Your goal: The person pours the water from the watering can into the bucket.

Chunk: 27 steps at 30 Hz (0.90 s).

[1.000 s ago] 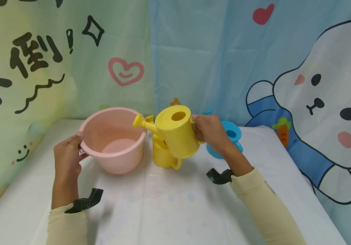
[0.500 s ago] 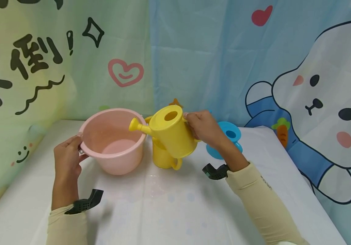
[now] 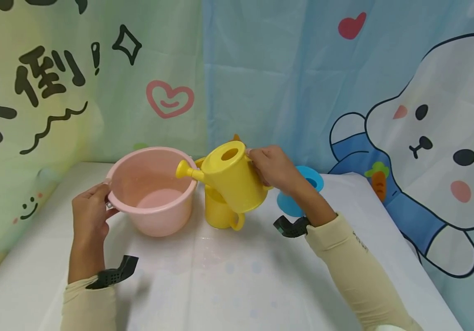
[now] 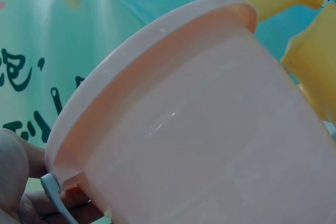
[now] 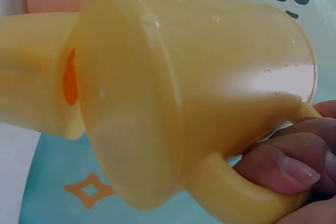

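My left hand [image 3: 90,212] grips the left rim of a pink bucket [image 3: 166,220], which rests on the table. In the left wrist view, a pale handle [image 4: 55,195] hangs by those fingers. My right hand [image 3: 274,169] holds a yellow watering can [image 3: 234,177] by its handle [image 5: 247,195], raised and tipped left. Its spout reaches over the bucket's right rim; no stream of water shows. Droplets dot the can's wall in the right wrist view. Partly hidden below and behind it stands a second yellow watering can [image 3: 216,214].
A blue watering can [image 3: 289,205] stands behind my right wrist and is partly covered by it. Small wet spots mark the white tablecloth [image 3: 203,285] in front of the cans. A printed curtain [image 3: 253,92] rises along the table's back.
Compared with a second ago, the held watering can has moved a little left and tips further, its spout nearer the bucket. My left hand and the bucket stay nearly still.
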### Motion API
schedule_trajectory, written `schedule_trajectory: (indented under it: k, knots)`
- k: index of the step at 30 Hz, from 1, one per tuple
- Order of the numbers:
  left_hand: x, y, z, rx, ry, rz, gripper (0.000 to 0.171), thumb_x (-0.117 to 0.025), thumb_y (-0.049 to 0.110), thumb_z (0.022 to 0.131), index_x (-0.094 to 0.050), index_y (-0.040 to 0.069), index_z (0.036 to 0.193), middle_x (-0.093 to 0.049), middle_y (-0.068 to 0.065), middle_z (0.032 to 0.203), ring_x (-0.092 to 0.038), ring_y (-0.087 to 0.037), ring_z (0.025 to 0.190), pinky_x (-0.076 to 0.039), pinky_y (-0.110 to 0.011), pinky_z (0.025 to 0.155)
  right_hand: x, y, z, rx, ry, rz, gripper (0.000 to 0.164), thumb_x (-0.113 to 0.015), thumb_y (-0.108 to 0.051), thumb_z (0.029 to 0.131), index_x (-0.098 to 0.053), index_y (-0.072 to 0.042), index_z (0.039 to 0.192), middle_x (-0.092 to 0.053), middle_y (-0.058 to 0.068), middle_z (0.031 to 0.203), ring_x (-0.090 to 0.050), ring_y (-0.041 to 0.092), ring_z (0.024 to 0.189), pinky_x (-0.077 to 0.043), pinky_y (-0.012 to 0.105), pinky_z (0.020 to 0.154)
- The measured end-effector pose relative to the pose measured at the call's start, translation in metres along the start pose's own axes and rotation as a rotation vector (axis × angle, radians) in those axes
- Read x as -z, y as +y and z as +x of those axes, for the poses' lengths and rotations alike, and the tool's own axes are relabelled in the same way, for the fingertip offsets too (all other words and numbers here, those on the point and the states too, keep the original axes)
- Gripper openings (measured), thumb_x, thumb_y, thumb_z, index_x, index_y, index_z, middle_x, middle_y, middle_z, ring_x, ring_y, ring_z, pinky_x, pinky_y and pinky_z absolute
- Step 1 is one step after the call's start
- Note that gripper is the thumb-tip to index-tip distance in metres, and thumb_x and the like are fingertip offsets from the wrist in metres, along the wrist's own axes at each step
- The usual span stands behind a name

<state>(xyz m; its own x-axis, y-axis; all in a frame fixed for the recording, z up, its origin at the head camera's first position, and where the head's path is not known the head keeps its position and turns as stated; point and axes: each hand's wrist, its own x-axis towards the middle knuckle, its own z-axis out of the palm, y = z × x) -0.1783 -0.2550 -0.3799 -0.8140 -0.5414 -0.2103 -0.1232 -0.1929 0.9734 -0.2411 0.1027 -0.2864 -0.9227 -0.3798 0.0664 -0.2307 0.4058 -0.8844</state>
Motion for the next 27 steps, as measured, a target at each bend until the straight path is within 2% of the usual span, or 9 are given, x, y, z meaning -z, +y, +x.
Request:
schedule_trajectory:
  k: [11,27]
  knots:
    - [0.0,-0.002,0.002,0.014,-0.003,-0.008,0.047,-0.059,0.037,0.097,-0.062,0.006,0.131,-0.057,-0.004,0.111,-0.054,-0.017,0.093,-0.056,-0.021,0.063,0.005,-0.012,0.004,-0.028,-0.07,0.007,0.049,-0.043,-0.031,0.103,-0.037,-0.007,0.061,-0.031,0.004,0.051,-0.029,0.018,0.042,-0.031,0.03,0.042]
    - [-0.001,-0.002,0.001,0.006,0.007,0.001,0.046,-0.058,0.037,0.098,-0.062,0.006,0.131,-0.056,-0.005,0.11,-0.053,-0.017,0.091,-0.056,-0.02,0.062,0.005,-0.029,0.01,-0.082,-0.084,-0.117,0.044,-0.041,-0.031,0.101,-0.039,-0.007,0.065,-0.033,0.006,0.053,-0.031,0.02,0.044,-0.036,0.031,0.045]
